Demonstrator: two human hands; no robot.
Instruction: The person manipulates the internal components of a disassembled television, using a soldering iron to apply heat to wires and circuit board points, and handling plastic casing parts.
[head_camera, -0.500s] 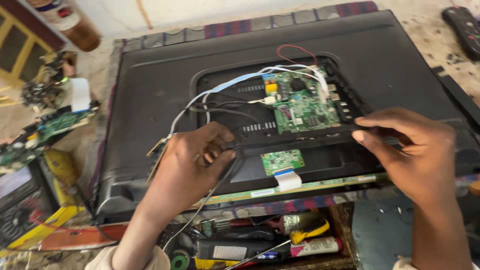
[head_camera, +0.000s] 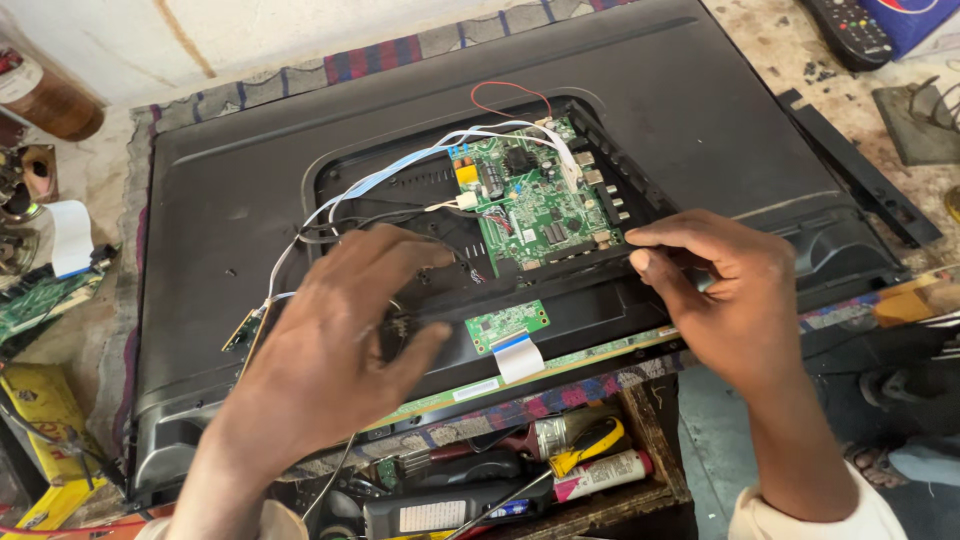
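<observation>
Black television back panel (head_camera: 250, 180) lies flat, its green circuit board (head_camera: 530, 205) exposed.
</observation>
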